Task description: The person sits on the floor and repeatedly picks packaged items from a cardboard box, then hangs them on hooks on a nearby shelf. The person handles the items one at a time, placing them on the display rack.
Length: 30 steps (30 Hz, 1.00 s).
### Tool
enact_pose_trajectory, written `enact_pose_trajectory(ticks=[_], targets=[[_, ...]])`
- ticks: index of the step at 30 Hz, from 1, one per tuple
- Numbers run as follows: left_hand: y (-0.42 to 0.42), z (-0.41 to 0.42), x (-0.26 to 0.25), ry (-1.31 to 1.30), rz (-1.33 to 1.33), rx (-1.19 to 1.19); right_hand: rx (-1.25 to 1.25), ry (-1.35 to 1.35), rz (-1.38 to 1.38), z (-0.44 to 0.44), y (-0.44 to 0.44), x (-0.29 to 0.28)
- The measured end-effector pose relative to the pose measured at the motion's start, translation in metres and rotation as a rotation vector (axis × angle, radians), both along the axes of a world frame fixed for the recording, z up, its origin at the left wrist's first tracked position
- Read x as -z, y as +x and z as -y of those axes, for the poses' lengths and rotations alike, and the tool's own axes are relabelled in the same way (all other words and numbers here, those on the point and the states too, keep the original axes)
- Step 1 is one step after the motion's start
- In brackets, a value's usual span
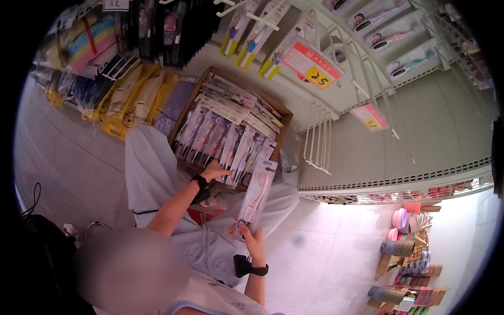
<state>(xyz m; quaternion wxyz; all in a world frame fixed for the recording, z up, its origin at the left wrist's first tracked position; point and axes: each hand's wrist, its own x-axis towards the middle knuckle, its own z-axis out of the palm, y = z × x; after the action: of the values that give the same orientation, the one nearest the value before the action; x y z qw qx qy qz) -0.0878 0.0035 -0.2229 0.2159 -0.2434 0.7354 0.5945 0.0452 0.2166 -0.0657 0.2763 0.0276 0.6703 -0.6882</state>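
A cardboard box (284, 130) stands before me, filled with packaged toothbrushes (204, 136). My left hand (214, 171) is at its near edge, against the lower ends of the front packs. The thumb lies over one pack; the other fingers are partly hidden, so I cannot tell whether they grip it. Lower and to the right, my right hand (252, 236) grips the bottom end of a single packaged toothbrush (258, 193). That blister pack tilts upward, its top overlapping the box's near right corner. Both wrists wear black bands.
Wire hooks (319, 138) and price tags (313, 65) jut from a white shelf rack at upper right. Hanging toothbrush packs (252, 35) are above the box. Yellow bagged goods (138, 98) lie left of it. Bent legs (153, 165) flank the box. Stacked wares (401, 248) stand far right.
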Motion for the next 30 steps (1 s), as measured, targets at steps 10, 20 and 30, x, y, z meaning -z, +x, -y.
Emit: enact_pose_trajectory(ticks=[10, 20, 30], targets=[[0.042, 0.012, -0.016, 0.770, 0.054, -0.059, 0.279, 0.331, -0.061, -0.013, -0.034, 0.058], [0.091, 0.008, -0.022, 0.911, -0.102, -0.079, 0.136, 0.136, 0.052, 0.027, -0.076, 0.084], [0.119, 0.005, -0.093, 0.737, -0.306, -0.066, 0.006, 0.189, -0.383, 0.040, -0.042, 0.033]])
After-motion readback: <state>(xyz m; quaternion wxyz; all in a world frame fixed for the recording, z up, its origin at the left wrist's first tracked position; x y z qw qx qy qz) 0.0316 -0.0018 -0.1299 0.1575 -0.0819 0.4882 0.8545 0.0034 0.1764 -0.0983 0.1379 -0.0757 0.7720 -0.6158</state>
